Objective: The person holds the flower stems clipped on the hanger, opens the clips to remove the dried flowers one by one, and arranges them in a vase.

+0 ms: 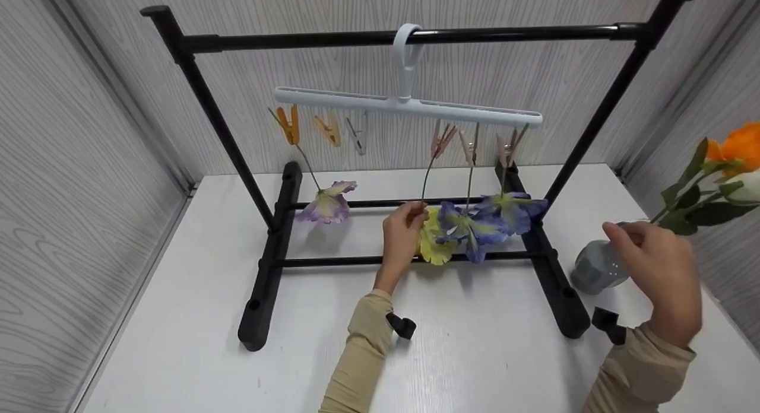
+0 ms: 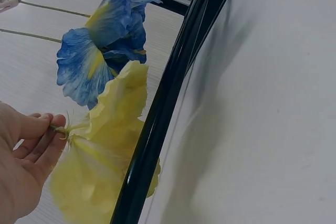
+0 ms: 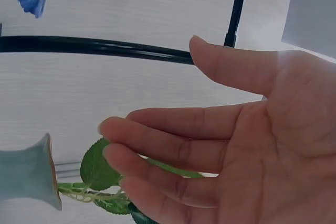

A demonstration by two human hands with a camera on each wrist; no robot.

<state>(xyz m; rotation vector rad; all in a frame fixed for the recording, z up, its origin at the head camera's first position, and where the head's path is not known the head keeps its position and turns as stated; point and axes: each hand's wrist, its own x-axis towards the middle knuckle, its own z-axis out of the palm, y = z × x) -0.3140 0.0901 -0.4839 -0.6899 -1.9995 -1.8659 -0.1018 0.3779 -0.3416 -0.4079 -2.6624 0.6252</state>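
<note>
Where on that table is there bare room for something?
The white table is bare left of the rack's left foot, and up front between the left sleeve and right foot. It's crowded where the left hand pinches the yellow flower beside blue flowers, and farther right, around the vase and right hand.

4 hung flwrs (image 1: 435, 242), 6 pegs (image 1: 290, 127)

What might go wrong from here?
The left hand pinches the yellow flower by its stem; a pull could slip it from the pink peg above. The hanger tilts down at its right end, so a tug might swing it. The right hand, open near the vase, might knock it over.
</note>
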